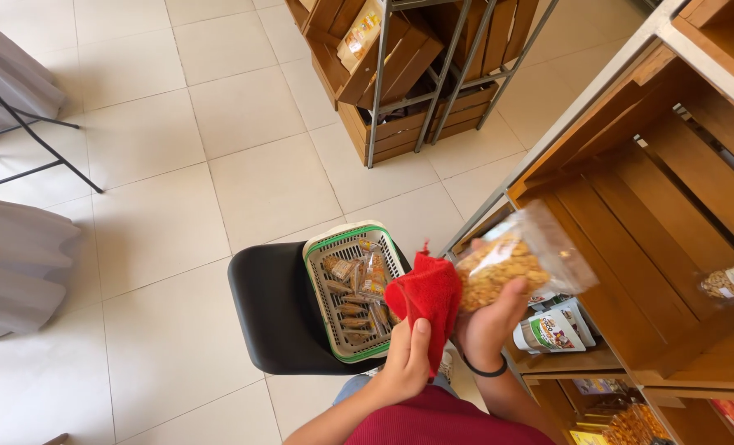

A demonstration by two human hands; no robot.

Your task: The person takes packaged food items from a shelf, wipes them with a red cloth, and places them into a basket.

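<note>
Red cloth (pixel 426 298), one, pinched in left hand (pixel 405 363), fingers pressed together on lower fold; cloth touching clear snack bag (pixel 515 262). Right hand (pixel 489 323), fingers curled around bag's underside, thumb up its front; bag tilted, held before wooden shelf (pixel 630 214). One black wristband (pixel 484 370) on right wrist. Left of hands: one green-and-white basket (pixel 331 247) of small packets on one black chair (pixel 272 309). Beneath bag: two white pouches (pixel 552 331) on lower shelf. Farther: one crate rack (pixel 400 74) on tiled floor (pixel 243 165).
</note>
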